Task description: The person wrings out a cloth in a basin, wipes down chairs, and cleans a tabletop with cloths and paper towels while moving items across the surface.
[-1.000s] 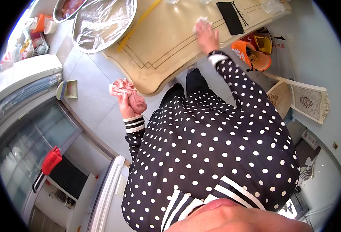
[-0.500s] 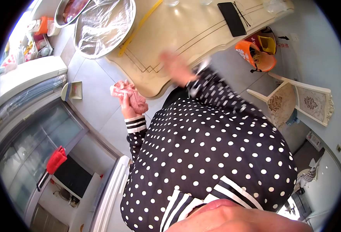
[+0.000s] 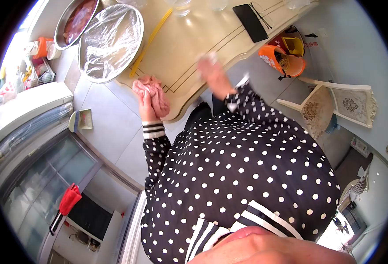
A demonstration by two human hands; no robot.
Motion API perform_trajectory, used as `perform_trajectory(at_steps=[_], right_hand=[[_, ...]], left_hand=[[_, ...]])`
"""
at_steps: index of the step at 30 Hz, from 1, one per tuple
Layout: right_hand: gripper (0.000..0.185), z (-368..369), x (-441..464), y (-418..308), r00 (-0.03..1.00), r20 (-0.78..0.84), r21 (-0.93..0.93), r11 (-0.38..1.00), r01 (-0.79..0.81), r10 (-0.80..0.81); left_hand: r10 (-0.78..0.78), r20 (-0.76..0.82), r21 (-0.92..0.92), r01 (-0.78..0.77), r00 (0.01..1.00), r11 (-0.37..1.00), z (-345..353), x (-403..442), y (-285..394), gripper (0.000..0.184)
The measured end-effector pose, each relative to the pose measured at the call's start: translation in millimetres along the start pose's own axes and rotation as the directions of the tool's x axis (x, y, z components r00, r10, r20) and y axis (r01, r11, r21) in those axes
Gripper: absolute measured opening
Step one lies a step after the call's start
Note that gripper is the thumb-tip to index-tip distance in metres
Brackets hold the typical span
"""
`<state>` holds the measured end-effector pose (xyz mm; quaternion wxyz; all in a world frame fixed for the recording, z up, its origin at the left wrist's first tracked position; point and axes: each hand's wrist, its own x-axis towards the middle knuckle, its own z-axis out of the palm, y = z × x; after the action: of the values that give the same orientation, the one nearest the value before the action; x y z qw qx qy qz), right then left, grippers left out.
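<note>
My left hand (image 3: 147, 109) is closed on a bunched pink cloth (image 3: 155, 94), held beside the near left corner of the cream table (image 3: 194, 39). Over the table's front part is my right hand (image 3: 216, 77), blurred by motion; something white shows at its fingertips, probably a tissue or thin cloth (image 3: 210, 57). To the left of the right hand, a yellow strip (image 3: 152, 39) lies on the tabletop near a large metal basin covered with clear plastic film (image 3: 110, 44).
A black phone (image 3: 250, 23), glasses (image 3: 262, 16) and a clear glass (image 3: 181, 6) are on the table. Behind the covered basin is a bowl of raw meat (image 3: 77, 22). An orange bucket (image 3: 282, 61) and a chair (image 3: 324, 108) stand at the right.
The right hand swept left across the table, then came partly back right. My left hand and the pink cloth have risen slightly, closer to the table corner. The view has shifted a little.
</note>
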<state>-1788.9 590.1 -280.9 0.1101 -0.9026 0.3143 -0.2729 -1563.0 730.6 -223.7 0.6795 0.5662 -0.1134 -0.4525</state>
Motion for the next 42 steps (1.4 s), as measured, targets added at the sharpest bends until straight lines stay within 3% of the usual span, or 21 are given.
perform_trajectory(at_steps=[1,3,5,7,8,9,10,12,13,15,18,20,21,22,23,25,27,29,31,37,42], right_hand=[[0.038,-19,-10,-31,0.98,0.163,-0.051,0.991,0.125,-0.115],[0.038,-26,-2,-16,0.958,0.174,0.018,0.974,0.228,-0.227],[0.035,-25,22,30,0.996,0.085,0.02,1.0,0.014,-0.015],[0.028,-32,47,80,0.99,0.082,-0.235,0.968,-0.092,0.114],[0.027,-55,63,81,0.898,0.194,0.003,0.915,-0.403,0.394],[0.026,-75,75,83,0.721,0.364,0.191,0.711,-0.677,0.589],[0.027,-82,75,90,0.642,0.424,0.506,0.42,-0.753,0.639],[0.03,-102,67,112,0.505,0.608,0.781,-0.346,-0.52,0.612],[0.032,-109,59,127,0.563,0.657,0.754,-0.443,-0.484,0.502],[0.033,-122,47,143,0.542,0.687,0.725,-0.513,-0.46,0.485],[0.032,-140,53,147,0.538,0.599,0.787,-0.313,-0.532,0.593],[0.031,-145,67,140,0.66,0.48,0.577,0.359,-0.734,0.578],[0.03,-143,73,138,0.731,0.443,0.355,0.647,-0.675,0.52],[0.032,-113,60,148,0.914,0.286,0.213,0.911,-0.353,0.287],[0.035,-79,43,157,0.985,0.171,0.003,1.0,0.022,-0.022],[0.036,-74,25,125,0.926,0.327,-0.357,0.882,0.307,-0.19],[0.037,-66,-2,107,0.968,0.234,0.112,0.992,0.065,-0.09],[0.034,-69,6,116,0.953,0.282,0.149,0.986,0.068,-0.109],[0.033,-64,43,132,0.952,0.28,0.133,0.987,0.086,-0.121],[0.035,-53,65,130,0.976,0.199,0.19,0.981,0.048,-0.086],[0.036,-71,49,141,0.937,0.307,0.074,0.986,0.149,-0.164]], left_hand=[[-0.003,0.003,0.051,0.003,1.0,0.999,1,13,-1,0.04],[0.057,0.069,0.308,-0.076,0.996,0.948,-1,37,-3,0.041],[0.128,0.127,0.613,-0.179,0.984,0.769,-4,50,-3,0.042],[0.212,0.083,0.75,-0.201,0.974,0.631,8,42,7,0.051],[0.302,0.087,0.819,-0.241,0.949,0.521,7,43,4,0.054],[0.39,0.101,0.875,-0.268,0.915,0.404,9,44,3,0.056],[0.393,0.022,0.878,-0.206,0.919,0.432,20,34,7,0.063],[0.458,-0.001,0.884,-0.214,0.889,0.416,27,23,0,0.066],[0.486,-0.007,0.889,-0.217,0.874,0.403,27,22,-7,0.067],[0.421,-0.053,0.654,-0.287,0.905,0.7,15,32,-28,0.065],[0.154,-0.155,0.156,-0.13,0.976,0.979,32,26,-24,0.055],[0.304,-0.241,0.442,-0.174,0.922,0.88,44,23,-31,0.057],[0.387,-0.268,0.578,-0.173,0.882,0.797,45,22,-33,0.058],[0.469,-0.291,0.729,-0.124,0.834,0.673,30,24,-46,0.061],[0.543,-0.268,0.836,-0.088,0.796,0.542,42,18,-44,0.061],[0.658,-0.181,0.969,0.019,0.731,0.245,81,-6,-40,0.061],[0.684,-0.136,0.913,-0.176,0.717,0.367,116,-19,-41,0.063],[0.595,-0.11,0.994,0.095,0.796,0.057,140,-35,-36,0.064],[0.599,-0.117,0.992,0.128,0.792,0.024,146,-38,-44,0.064],[0.581,0.062,0.995,-0.094,0.812,0.025,175,-13,-49,0.061],[0.521,0.031,0.922,-0.226,0.853,0.315,186,54,-55,0.068]])
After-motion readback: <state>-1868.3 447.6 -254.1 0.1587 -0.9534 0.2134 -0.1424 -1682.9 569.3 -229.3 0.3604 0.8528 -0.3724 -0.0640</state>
